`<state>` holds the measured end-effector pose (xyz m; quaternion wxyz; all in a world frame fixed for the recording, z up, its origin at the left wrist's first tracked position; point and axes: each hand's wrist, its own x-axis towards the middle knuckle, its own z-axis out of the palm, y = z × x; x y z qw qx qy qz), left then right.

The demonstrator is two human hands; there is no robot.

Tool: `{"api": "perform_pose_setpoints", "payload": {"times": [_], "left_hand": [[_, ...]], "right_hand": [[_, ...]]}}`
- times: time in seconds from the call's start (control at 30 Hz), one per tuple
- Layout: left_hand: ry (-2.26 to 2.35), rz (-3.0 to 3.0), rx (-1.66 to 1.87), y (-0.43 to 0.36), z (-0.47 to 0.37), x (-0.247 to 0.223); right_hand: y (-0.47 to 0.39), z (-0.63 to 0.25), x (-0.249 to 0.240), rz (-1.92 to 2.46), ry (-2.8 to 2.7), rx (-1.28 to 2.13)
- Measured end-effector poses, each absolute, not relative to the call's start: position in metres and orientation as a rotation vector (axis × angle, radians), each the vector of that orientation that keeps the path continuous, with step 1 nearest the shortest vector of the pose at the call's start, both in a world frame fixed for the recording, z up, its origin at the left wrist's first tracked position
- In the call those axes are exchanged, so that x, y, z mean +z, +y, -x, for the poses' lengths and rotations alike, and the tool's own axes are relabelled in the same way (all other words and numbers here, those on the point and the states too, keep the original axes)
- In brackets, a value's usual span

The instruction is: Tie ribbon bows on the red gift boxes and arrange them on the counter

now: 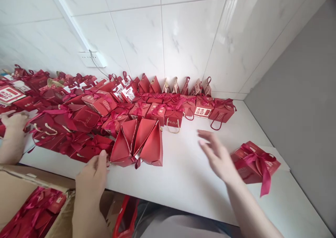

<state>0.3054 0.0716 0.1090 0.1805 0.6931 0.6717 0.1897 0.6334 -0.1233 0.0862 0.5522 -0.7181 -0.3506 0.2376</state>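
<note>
Loosely parted, the fingers of the right hand (219, 161) hover over a white table (183, 175), a ribboned red box (253, 164) to their right, whereas the left hand's (91, 175), whose grip cannot be made out, lie just beside tapered red boxes (153, 147), with a box marked 囍 (203, 112) and marbled wall tiles (189, 28) beyond.
</note>
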Motion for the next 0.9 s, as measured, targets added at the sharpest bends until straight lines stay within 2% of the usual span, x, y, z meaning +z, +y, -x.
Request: {"api": "perform_pose_setpoints", "payload": {"times": [0.13,0.3,0.47,0.8,0.9], "left_hand": [[1.605,-1.617,0.713,0.096,-0.337,0.110],[1.317,-1.068,0.671,0.114,-0.355,0.093],[1.007,-0.969,0.808,0.093,-0.364,0.063],[0.794,-1.147,0.582,0.019,-0.394,0.034],[0.643,-1.208,0.491,0.012,-0.420,0.036]], "right_hand": [[-0.059,-0.604,0.083,1.399,-0.783,1.080],[-0.025,-0.577,0.083,1.242,-0.706,1.329],[-0.049,-0.563,0.073,1.140,-0.853,1.273],[-0.152,-0.571,0.076,1.214,-0.741,1.190],[-0.168,-0.579,0.078,1.392,-0.752,1.066]]}}
